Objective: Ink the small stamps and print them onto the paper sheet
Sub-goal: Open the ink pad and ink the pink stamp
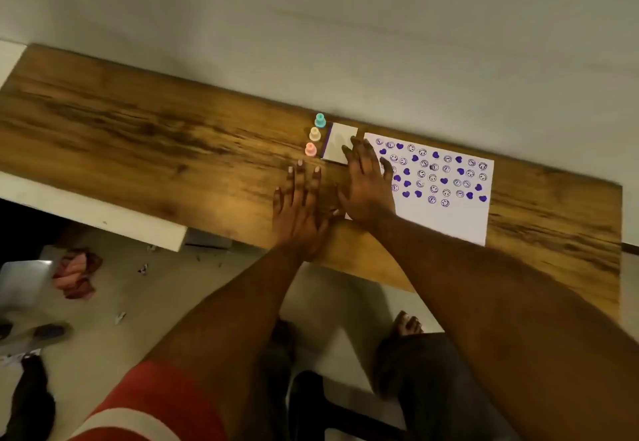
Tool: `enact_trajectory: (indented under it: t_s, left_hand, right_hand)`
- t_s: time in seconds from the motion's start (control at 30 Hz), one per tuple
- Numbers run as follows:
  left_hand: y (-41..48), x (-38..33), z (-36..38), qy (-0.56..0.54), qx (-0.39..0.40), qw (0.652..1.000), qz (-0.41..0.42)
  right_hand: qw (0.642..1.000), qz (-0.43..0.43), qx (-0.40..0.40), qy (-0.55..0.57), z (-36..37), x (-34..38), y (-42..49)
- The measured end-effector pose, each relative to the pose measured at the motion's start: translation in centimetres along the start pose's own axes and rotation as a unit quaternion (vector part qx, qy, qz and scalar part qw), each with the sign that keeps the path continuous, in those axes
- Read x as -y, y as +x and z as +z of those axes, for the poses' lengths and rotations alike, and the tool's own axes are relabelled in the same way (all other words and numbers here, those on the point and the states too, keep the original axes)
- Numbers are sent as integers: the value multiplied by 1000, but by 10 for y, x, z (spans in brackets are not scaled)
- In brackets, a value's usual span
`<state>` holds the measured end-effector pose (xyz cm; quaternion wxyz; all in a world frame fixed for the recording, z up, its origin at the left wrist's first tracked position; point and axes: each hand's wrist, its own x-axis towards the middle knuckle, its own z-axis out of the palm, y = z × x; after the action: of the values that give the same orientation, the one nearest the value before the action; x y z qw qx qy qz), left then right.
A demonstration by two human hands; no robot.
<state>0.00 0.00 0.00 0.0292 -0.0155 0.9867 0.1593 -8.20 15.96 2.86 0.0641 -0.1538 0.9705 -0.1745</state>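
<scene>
On table [138,136], idle between prints.
Resting left hand [299,205] spread near small stamps [314,134], right hand [366,184] straight-fingered at ink pad [340,143] beside paper sheet [446,219], gripping nothing; next needing a pinch on one stamp.

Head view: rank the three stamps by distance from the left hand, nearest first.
1. pink stamp, near end of the row, just past the left hand fingertips.
2. cream stamp, middle of the row.
3. teal stamp, far end.
</scene>
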Motion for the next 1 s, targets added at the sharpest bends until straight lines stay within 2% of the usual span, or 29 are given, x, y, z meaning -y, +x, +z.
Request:
enact_trajectory:
  t_s: [0.3,0.47,0.6,0.77,0.87,1.0]
  left_hand:
    - [-16,11,21,6,-32,999,-1]
    - [-36,13,14,-9,5,1000,-29]
    - [-39,17,3,-101,0,993,-66]
    - [-36,33,-12,-182,9,979,-89]
    - [-35,34,-13,-173,15,980,-99]
    - [-31,27,-13,-107,18,990,-92]
  right_hand:
    - [988,-58,92,-113,12,-10,31]
    - [992,-54,81,-76,15,6,-2]
    - [995,-37,77,-57,22,29,-30]
    - [991,-57,72,-102,26,54,-46]
    - [988,-39,78,-127,23,71,-49]
    - [989,-17,64,-130,22,94,-53]
